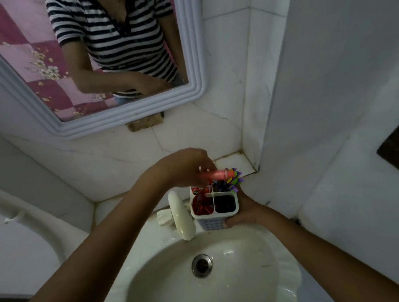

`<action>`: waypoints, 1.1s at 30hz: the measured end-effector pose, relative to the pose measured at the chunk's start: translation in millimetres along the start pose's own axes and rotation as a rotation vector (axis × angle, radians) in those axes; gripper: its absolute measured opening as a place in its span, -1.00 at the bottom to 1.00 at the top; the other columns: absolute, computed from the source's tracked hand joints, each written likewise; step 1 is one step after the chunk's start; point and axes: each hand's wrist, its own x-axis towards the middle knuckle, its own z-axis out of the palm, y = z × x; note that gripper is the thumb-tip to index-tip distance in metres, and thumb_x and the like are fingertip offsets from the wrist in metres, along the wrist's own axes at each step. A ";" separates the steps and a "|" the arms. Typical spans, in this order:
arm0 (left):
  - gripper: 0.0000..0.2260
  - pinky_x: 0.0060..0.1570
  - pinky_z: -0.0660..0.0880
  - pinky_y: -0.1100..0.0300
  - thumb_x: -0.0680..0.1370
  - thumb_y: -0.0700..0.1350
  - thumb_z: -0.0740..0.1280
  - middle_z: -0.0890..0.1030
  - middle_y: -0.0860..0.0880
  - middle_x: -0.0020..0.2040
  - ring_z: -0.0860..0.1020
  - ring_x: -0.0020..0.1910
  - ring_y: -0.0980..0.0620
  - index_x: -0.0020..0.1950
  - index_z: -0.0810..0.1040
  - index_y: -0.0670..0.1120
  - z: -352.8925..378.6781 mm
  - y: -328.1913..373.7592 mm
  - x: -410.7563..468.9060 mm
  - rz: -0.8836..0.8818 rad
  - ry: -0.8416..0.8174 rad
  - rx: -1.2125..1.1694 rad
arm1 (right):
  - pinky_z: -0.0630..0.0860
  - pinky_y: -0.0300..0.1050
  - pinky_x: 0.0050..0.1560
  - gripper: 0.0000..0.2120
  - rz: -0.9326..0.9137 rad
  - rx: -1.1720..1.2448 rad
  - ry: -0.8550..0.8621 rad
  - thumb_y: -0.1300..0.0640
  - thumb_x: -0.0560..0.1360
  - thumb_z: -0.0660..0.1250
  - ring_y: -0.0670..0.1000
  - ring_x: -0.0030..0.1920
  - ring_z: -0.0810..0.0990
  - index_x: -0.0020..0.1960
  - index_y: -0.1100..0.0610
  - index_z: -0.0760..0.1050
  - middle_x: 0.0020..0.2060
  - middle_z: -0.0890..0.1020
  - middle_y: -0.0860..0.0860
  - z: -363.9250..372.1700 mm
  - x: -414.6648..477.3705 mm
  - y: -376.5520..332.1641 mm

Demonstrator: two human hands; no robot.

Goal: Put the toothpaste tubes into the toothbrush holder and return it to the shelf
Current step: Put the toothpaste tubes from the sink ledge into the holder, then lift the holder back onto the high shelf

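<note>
At centre frame the right hand [243, 212] has its grip closed around the toothbrush holder [215, 206], held above the sink [209, 280] rim beside the tap [181, 216]; a red toothpaste tube [202, 203] sits in its lower-left compartment. Just above, the left hand [185, 167] grips a pink toothpaste tube [53, 164] lying sideways over the holder's top; the mirror [106, 51] fills the upper left.
</note>
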 end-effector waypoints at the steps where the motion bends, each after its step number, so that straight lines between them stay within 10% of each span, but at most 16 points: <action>1: -0.75 -0.17 0.45 0.16 0.49 0.06 0.38 0.46 0.06 -0.13 0.47 -0.13 0.07 0.15 0.62 0.09 4.0 8.0 4.7 -0.026 -0.049 0.139 | 0.59 -0.21 0.15 0.02 -0.002 0.009 -0.001 0.37 0.12 0.61 -0.12 0.24 0.51 0.40 0.07 0.10 0.19 0.50 -0.03 -0.4 0.0 -0.7; 4: -0.64 -0.25 0.34 0.13 0.49 0.26 0.29 0.48 0.04 -0.20 0.50 -0.18 0.02 0.02 0.64 0.02 15.0 28.0 15.1 -0.064 -0.137 0.407 | 0.51 -0.50 -0.03 0.03 -0.010 0.027 -0.024 0.46 0.18 0.57 -0.44 0.05 0.50 0.41 0.07 0.02 0.10 0.46 -0.19 -1.9 -1.6 -4.7; 11: -0.58 0.07 0.39 0.02 0.40 0.26 0.38 0.61 -0.01 -0.05 0.57 -0.05 -0.02 0.03 0.60 -0.05 33.1 50.2 27.8 -0.076 -0.184 0.510 | 0.54 -0.41 -0.07 0.02 -0.038 0.046 -0.004 0.40 0.13 0.57 -0.26 0.04 0.56 0.40 0.05 0.07 0.09 0.51 -0.12 0.1 -3.6 -6.1; 19: -0.59 -0.01 0.53 0.12 0.52 0.30 0.19 0.60 0.06 0.12 0.55 0.02 0.12 0.20 0.56 0.09 8.6 5.4 -15.5 -0.198 0.310 -0.105 | 0.58 -0.34 -0.07 0.15 -0.096 0.308 0.200 0.49 0.05 0.57 -0.21 0.07 0.60 0.44 0.07 0.02 0.10 0.53 -0.04 8.4 -16.2 -4.1; 24: -0.50 0.22 0.43 0.09 0.56 0.26 0.12 0.53 -0.02 0.35 0.51 0.26 0.00 0.35 0.49 0.00 -1.6 -8.7 -45.7 -0.410 0.173 -0.509 | 0.60 -0.26 -0.02 0.08 -0.204 0.373 0.391 0.34 0.01 0.61 -0.05 0.15 0.59 0.43 0.12 0.19 0.23 0.56 0.14 -16.4 -25.4 -47.6; 33: -0.70 0.18 0.52 0.24 0.61 0.14 0.09 0.62 0.26 0.17 0.56 0.19 0.25 0.26 0.51 0.20 -152.0 65.8 -94.1 0.027 0.736 -0.911 | 0.65 -0.02 -0.05 -0.25 -0.737 0.380 0.588 0.18 0.09 0.60 0.08 0.08 0.66 0.24 0.14 0.45 0.12 0.64 0.15 -112.4 -76.3 -281.9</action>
